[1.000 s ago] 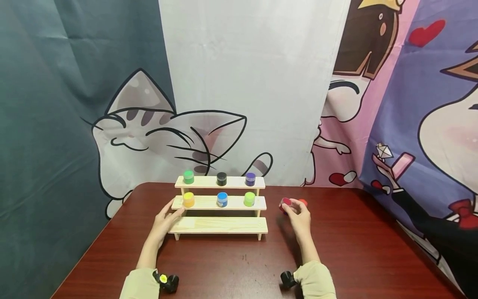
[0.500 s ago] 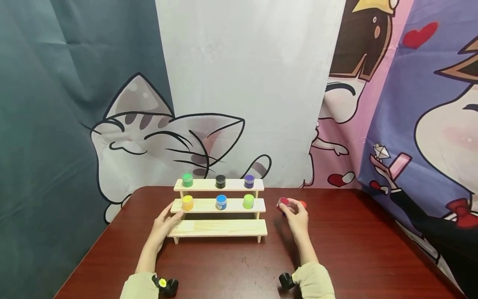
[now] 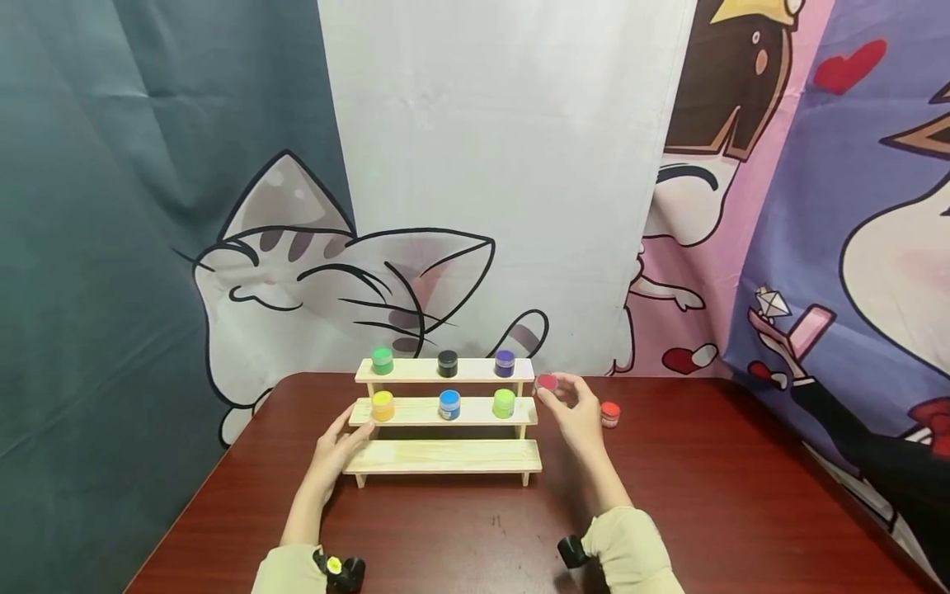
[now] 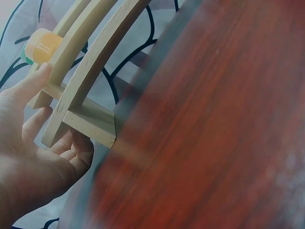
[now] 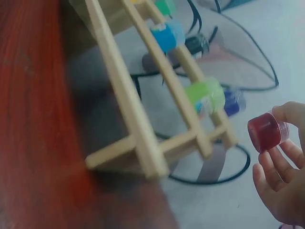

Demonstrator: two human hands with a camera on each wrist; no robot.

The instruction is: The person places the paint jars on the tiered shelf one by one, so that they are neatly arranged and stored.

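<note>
A three-step wooden rack (image 3: 445, 456) stands on the table. My left hand (image 3: 331, 458) holds its left end, thumb against the middle shelf beside a yellow paint jar (image 3: 383, 405) and fingers curled behind the end. My right hand (image 3: 582, 419) pinches a small dark red paint jar (image 5: 264, 132) between thumb and fingertips, in the air just off the rack's right end. On the middle shelf are also a blue jar (image 3: 449, 404) and a light green jar (image 3: 504, 403). The top shelf bears a green jar (image 3: 382, 360), a black jar (image 3: 448, 363) and a purple jar (image 3: 505, 363).
An orange-red paint jar (image 3: 609, 414) stands on the brown table (image 3: 712, 478), right of my right hand. Behind the table hangs a printed cloth (image 3: 490, 165) with cartoon figures. The bottom shelf bears no jars.
My right hand has moved left toward the rack with the dark red jar, uncovering the orange-red jar behind it. My left hand keeps its place on the rack; the head view has shifted slightly.
</note>
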